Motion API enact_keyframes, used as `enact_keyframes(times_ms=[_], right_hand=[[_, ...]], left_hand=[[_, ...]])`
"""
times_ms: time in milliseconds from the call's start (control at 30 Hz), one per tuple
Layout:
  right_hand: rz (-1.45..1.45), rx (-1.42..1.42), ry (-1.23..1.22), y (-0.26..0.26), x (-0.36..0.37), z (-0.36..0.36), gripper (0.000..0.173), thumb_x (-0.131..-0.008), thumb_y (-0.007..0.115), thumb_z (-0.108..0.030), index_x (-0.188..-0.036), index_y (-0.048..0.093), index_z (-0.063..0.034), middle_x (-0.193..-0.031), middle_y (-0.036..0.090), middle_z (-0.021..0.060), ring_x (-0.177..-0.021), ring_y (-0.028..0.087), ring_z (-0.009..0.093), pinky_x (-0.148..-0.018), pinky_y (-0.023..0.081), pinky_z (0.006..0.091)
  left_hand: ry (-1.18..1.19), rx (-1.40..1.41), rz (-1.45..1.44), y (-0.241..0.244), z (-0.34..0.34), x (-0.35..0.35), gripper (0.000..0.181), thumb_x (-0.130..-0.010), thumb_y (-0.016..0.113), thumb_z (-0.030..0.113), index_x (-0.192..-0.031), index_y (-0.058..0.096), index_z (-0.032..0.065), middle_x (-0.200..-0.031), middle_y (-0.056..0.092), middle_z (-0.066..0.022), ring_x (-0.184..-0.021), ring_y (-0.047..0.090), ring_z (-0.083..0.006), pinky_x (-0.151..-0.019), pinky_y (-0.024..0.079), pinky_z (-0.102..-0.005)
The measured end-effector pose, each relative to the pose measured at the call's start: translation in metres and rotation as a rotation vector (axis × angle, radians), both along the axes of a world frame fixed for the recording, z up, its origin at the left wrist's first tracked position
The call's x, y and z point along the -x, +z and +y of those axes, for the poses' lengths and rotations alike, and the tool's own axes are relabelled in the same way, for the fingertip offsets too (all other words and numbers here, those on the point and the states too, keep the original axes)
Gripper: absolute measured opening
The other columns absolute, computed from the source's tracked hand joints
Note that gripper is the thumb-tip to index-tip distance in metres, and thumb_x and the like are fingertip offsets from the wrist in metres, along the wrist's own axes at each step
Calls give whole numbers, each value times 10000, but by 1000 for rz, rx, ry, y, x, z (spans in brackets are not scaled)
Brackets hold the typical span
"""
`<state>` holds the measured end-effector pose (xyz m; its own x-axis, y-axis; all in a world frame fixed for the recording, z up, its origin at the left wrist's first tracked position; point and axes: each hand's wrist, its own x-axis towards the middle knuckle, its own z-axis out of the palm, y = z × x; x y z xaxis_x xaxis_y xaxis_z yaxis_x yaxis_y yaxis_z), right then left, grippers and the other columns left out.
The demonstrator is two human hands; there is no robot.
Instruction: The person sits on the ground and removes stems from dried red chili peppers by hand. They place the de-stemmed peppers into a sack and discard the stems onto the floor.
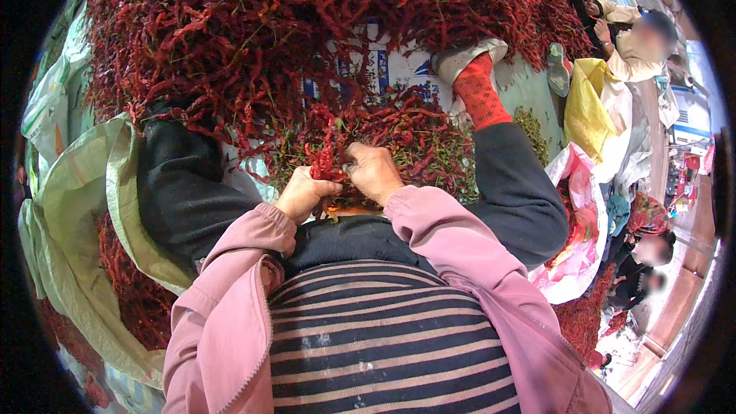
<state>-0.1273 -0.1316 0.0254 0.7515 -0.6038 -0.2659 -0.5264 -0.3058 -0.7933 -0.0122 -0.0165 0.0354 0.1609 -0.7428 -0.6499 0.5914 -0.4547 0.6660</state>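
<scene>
My left hand (305,191) grips a small bunch of dried red chili peppers (325,156), held upright above my lap. Close against its right side is my right hand (372,169), fingers curled in; whether a stem or pepper is pinched there is hidden. Beneath both hands, loose peppers lie mixed with green and brown pepper stems (445,164) between my legs. Beyond them rises a large heap of dried red chili peppers (241,29).
A pale woven sack (123,169) with peppers stands at left. On the right are a pink-lined bag (581,207) and a yellow sack (586,103). Printed white sheeting (397,69) shows under the heap. Another person (632,52) sits at upper right; more people are farther down.
</scene>
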Motion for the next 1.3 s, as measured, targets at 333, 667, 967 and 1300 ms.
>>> enact_keyframes(times_ms=[333, 667, 967, 1300], right_hand=[[50, -562, -101, 4, 13, -15, 164, -734, 501, 54, -873, 575, 5, -700, 578, 72, -575, 599, 136, -490, 472, 267], [226, 136, 133, 12, 7, -18, 189, -724, 562, -122, -900, 595, -64, -890, 583, 160, -866, 554, 339, -754, 436, 402], [364, 402, 237, -34, -45, -33, 183, -734, 577, -172, -874, 601, -57, -862, 582, 146, -839, 566, 329, -688, 460, 433], [111, 5, 223, 24, -19, -10, 158, -697, 597, -191, -803, 612, -75, -781, 530, 130, -782, 529, 320, -684, 425, 404]], left_hand=[[421, -8, 76, 9, 5, -26, 190, -713, 613, -19, -900, 581, 4, -774, 590, -53, -663, 559, -132, -604, 455, -264], [492, -37, 33, 8, 11, -31, 234, -710, 602, -52, -938, 571, -12, -849, 612, -71, -739, 597, -186, -707, 490, -320], [521, -53, -16, 2, 16, -39, 245, -708, 602, -50, -948, 563, -16, -872, 612, -81, -741, 595, -187, -695, 489, -320], [488, -2, 123, -5, -1, -37, 272, -727, 597, -2, -998, 577, 10, -924, 625, -67, -810, 605, -186, -767, 488, -338]])
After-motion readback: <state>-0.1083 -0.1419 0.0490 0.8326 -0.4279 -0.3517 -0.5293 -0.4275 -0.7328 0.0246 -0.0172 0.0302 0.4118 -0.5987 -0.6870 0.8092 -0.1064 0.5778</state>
